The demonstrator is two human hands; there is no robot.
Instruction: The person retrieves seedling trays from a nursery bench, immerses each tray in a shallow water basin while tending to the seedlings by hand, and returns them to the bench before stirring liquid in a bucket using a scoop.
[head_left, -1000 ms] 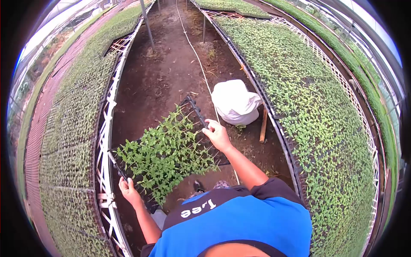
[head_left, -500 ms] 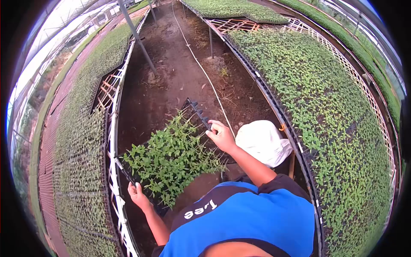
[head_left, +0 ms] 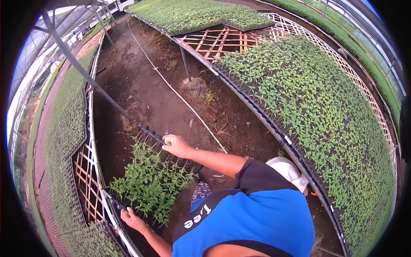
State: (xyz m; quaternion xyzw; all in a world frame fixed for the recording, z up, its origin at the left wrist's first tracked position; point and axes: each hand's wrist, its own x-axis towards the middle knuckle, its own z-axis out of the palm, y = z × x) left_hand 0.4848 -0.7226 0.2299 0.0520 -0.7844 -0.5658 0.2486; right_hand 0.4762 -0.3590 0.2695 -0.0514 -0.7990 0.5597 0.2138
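A black seedling tray (head_left: 153, 135) full of leafy green seedlings (head_left: 147, 184) is held between both my hands, low over the aisle. My right hand (head_left: 176, 146) is closed on the tray's far edge, where a row of dark cells shows. Nearer to me, my left hand (head_left: 133, 219) grips the opposite edge, its thumb on top. That side of the tray lies right by the rail of the left bench, and foliage hides most of the tray.
Beside me on the left runs a bench with a wooden lattice (head_left: 87, 180) and more seedlings. The right bench carries many seedling trays (head_left: 308, 94). A white sack (head_left: 289, 172) is partly behind my body. A slanting metal post (head_left: 81, 70) and a thin white line (head_left: 180, 96) cross the aisle.
My body and view have turned, and the tray with both hands has shifted left in view along the left bench. The white sack is now mostly hidden behind my shoulder.
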